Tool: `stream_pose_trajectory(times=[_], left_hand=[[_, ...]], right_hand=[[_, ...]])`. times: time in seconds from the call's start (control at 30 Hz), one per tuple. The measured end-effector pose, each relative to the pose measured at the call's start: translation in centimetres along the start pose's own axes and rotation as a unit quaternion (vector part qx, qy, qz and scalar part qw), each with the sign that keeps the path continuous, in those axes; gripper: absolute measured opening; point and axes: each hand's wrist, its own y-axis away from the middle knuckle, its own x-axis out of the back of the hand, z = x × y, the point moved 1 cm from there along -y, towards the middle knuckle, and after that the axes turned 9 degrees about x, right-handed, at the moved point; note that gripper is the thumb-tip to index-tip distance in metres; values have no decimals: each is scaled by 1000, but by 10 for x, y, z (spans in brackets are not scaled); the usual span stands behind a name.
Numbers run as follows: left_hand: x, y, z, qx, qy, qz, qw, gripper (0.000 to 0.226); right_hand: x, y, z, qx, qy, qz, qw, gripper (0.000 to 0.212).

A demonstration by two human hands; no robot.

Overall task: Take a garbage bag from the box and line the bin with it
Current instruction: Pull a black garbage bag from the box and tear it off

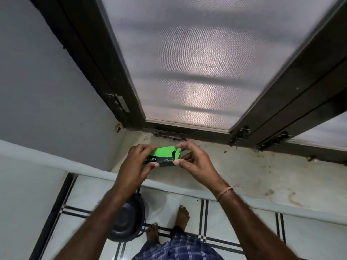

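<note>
A small green and black garbage bag box (163, 156) is held above a stained window sill (244, 166). My left hand (136, 162) grips the box's left end. My right hand (193, 160) pinches its right end, thumb below and fingers on the open green flap. No bag shows outside the box. A dark round bin (127, 220) with a black rim stands on the floor below, partly hidden behind my left forearm.
A dark wooden window frame (187, 132) with frosted mesh panes rises behind the sill. A grey wall (47, 91) stands at the left. White floor tiles (234, 228) with black lines lie below, with my bare feet (183, 214) beside the bin.
</note>
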Motion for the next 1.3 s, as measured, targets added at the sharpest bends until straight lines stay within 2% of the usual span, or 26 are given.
stream_pose_trajectory(times=[0.2,0.5,0.57,0.67,0.73,0.77,0.87,1.0,1.3], left_hand=[[-3,3,10,-14,8,21,1000,53],[-1,3,20,-33,39,-9,999,63],[0,4,20,-24,63,-10,998,59],[2,4,20,-27,61,-2,998,56],[3,3,18,-26,51,6,998,56],[4,2,18,-21,46,11,999,57],[7,2,19,-7,34,29,999,63],[8,4,22,-2,48,40,998,61],[14,10,28,-15,68,43,997,60]], right_hand=[[11,8,2,-13,-34,20,999,34],[26,8,-2,-20,-194,90,977,21],[27,9,1,-15,-170,81,982,16],[27,13,8,41,22,81,996,24],[23,15,9,105,152,111,977,23],[21,17,7,127,176,127,968,19],[16,19,2,144,122,119,975,13],[11,22,2,132,67,112,983,21],[7,20,-3,104,46,78,990,46]])
